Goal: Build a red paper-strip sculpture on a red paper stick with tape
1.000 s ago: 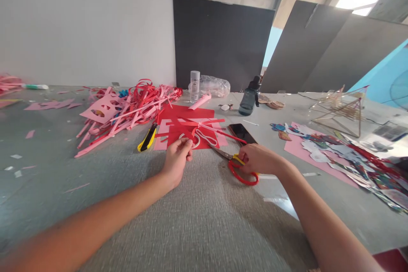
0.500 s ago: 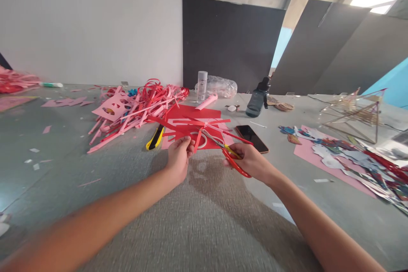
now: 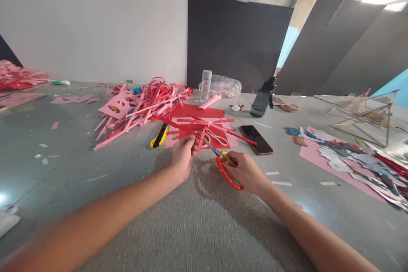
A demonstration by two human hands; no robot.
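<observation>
My left hand (image 3: 185,155) is closed in a pinch on a narrow red paper strip (image 3: 199,143). My right hand (image 3: 245,172) grips a pair of scissors (image 3: 228,175) with red and yellow handles. The blades point up and left, their tips close to my left fingers and the strip; whether they touch the paper I cannot tell. Behind the hands, red paper sheets (image 3: 204,113) lie on pink paper, with loose red strips and a loop of white cord (image 3: 218,136) on top. A yellow and black utility knife (image 3: 158,136) rests left of the sheets.
A heap of pink and red paper strips (image 3: 143,108) lies to the left. Right of the sheets are a phone (image 3: 257,139) and a dark water bottle (image 3: 262,101). A glue bottle (image 3: 206,86) stands behind. Far right are paper cutouts (image 3: 344,155) and a stick frame (image 3: 366,112).
The scissors and my right hand have shifted down and left, bringing the blades nearer my left fingers. The whole view has swung slightly, so the table items sit a little further right.
</observation>
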